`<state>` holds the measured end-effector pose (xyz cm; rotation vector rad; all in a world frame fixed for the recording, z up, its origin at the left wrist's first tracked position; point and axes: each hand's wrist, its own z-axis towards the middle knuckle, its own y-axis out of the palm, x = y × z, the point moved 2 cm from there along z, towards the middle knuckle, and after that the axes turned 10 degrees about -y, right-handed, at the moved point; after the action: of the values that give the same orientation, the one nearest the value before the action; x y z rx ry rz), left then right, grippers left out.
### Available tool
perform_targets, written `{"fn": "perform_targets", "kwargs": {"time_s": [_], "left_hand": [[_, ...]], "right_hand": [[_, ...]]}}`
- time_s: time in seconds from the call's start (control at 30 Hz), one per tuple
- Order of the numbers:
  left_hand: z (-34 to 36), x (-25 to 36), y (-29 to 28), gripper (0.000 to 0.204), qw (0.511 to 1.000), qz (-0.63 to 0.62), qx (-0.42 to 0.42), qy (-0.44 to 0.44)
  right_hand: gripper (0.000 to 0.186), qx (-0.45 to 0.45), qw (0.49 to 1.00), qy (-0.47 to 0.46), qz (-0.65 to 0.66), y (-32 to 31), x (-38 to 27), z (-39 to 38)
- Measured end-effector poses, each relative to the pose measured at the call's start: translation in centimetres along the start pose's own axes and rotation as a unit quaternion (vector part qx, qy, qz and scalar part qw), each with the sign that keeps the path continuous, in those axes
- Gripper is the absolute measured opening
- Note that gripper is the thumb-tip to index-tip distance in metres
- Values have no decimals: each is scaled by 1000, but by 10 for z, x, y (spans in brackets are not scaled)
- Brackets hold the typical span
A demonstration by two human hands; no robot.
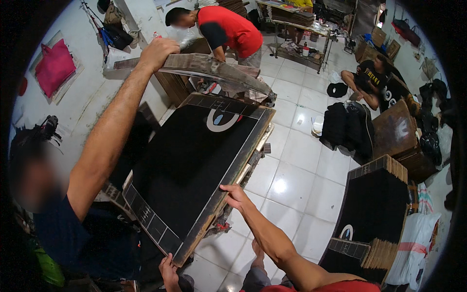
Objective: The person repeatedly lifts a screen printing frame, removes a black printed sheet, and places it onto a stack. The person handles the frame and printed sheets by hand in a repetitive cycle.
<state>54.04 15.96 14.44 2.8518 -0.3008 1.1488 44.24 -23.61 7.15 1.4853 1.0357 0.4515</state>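
A large flat board (187, 155) covered in black cloth, printed with white lines and a cartoon eye, lies slanting in front of me on a worn support. My left hand (169, 272) pinches its near corner at the bottom. Partway up the brownish right edge, my right hand (234, 195) grips with the thumb on top; its other fingers are partly hidden. Over the far end, a thick worn frame (209, 68) is tilted up. A co-worker's hand (159, 52), reaching from the left, holds the frame's upper edge.
At the right stand stacked black-printed boards (365, 204) beside a white sack (413, 253). Black cloth piles (345, 126) lie on the tiled floor (287, 180). Someone in a red shirt (233, 31) bends beyond the frame; another person (372, 80) sits at right. A cluttered table (299, 24) stands behind.
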Motion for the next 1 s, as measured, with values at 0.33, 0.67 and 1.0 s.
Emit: {"fn": "perform_targets", "kwargs": {"time_s": [0.33,0.67,1.0], "left_hand": [[-124,-20,27,40,933,186,93,295],[-304,-35,295,34,772,296,-293,481],[-424,59,509,64,615,311,-248,681]], "right_hand": [[28,71,990,-125,-14,-31,-122,-348],[31,69,956,-283,17,-37,-209,-644],[46,2,918,-394,51,-53,-212,-720]]}}
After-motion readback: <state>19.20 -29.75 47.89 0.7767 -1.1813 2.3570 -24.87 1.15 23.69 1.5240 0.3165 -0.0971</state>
